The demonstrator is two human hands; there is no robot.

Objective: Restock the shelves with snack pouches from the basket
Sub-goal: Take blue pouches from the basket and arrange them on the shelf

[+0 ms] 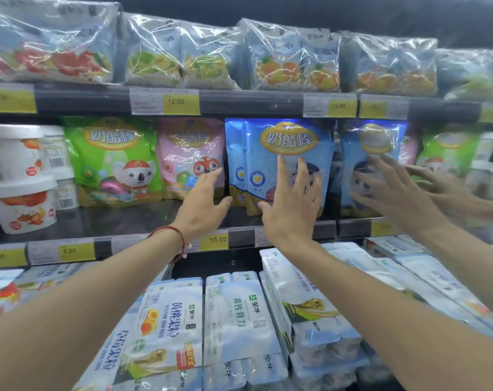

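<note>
On the middle shelf (143, 218) stand blue snack pouches (290, 142), upright and packed one behind another. Against the front pouch presses my right hand (293, 201), fingers straight and spread. My left hand (204, 204) is open with straight fingers at the left edge of the blue pouches, in front of a pink pouch (188, 153). Further left stands a green pouch (112, 156). Neither hand holds anything. The basket is out of view.
A mirrored side panel on the right repeats the blue pouch (375, 148) and both hands. White tubs (22, 176) stand at the shelf's left. Wrapped multipacks (183, 55) fill the top shelf, and white dairy packs (239, 311) lie below.
</note>
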